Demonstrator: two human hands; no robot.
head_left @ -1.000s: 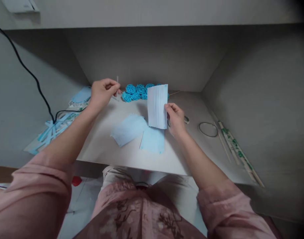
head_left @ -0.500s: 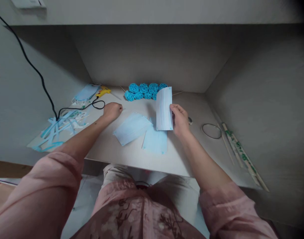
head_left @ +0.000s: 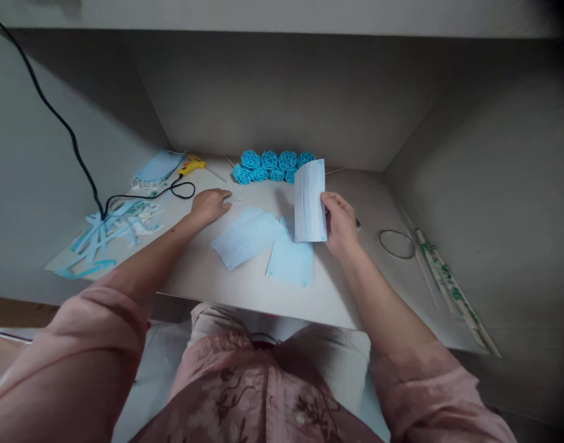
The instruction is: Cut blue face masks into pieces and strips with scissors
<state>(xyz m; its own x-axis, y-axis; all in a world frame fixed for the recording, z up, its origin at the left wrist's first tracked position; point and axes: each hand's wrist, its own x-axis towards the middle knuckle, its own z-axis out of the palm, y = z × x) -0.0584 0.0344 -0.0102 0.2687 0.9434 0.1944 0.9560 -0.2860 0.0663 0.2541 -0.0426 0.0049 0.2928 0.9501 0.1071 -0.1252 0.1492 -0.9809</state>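
while, in the head view, my right hand (head_left: 341,223) is pinching a pleated sheet (head_left: 310,203) by its edge right of centre, my left hand (head_left: 210,207) is resting left of centre, thumb and finger parted, seemingly holding nothing. i'm judging the step as holding up the sheet; the next move is likely calling for gentleness. a pale tabletop (head_left: 217,283) is filling mid-frame below a grey back wall (head_left: 282,98).

The lined sheet (head_left: 310,203) in the right grip (head_left: 340,223) is pale blue, the roses (head_left: 269,161) beyond it turquoise. Beyond the left grip (head_left: 210,206), the glue gun (head_left: 192,165) is yellow.
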